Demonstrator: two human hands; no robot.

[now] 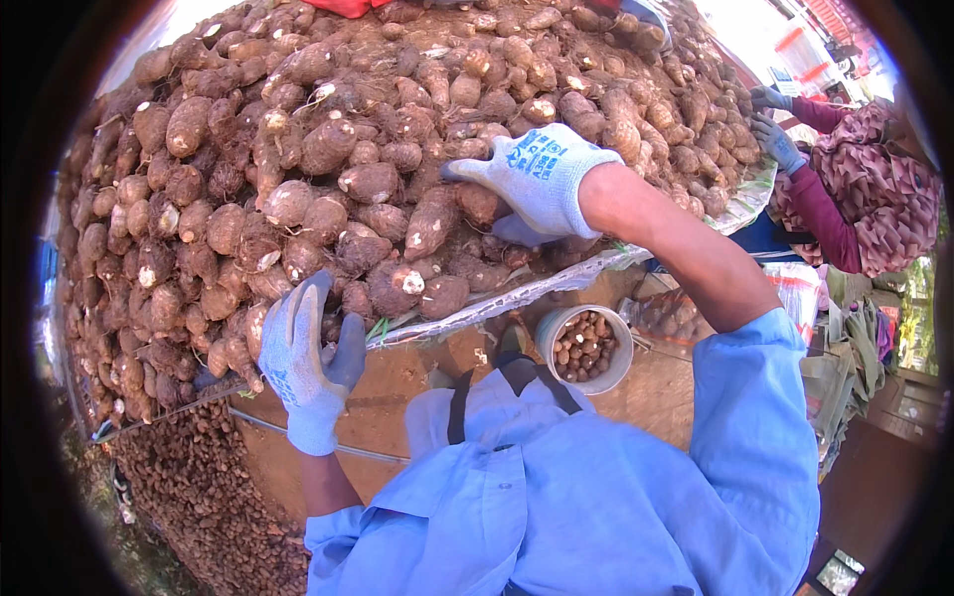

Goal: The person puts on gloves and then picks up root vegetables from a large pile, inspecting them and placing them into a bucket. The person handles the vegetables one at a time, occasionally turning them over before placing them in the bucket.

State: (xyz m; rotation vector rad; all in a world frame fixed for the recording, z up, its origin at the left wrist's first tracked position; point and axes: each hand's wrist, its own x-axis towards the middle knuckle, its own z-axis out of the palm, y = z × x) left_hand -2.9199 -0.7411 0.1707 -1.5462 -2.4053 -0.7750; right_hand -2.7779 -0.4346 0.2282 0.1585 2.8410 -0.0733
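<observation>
A large heap of brown, hairy taro corms [369, 182] spreads before me, some with pale cut ends. My right hand [533, 182], in a blue-grey work glove bearing print, reaches over the heap with thumb and fingers spread. A corm [477, 203] lies between them, and no firm grip on it shows. At the heap's near edge my left hand [309, 357], gloved alike, is held with fingers and thumb apart. Its fingertips are against or just above the corms there; the contact is partly hidden.
A pale sheet edge [514, 298] borders the heap. Below it stands a white bucket [548, 335] holding small corms. Many small corms [201, 484] cover the ground at lower left. Another person's gloved hands [779, 141] touch the heap at right. A plastic bag [663, 316] lies beside the bucket.
</observation>
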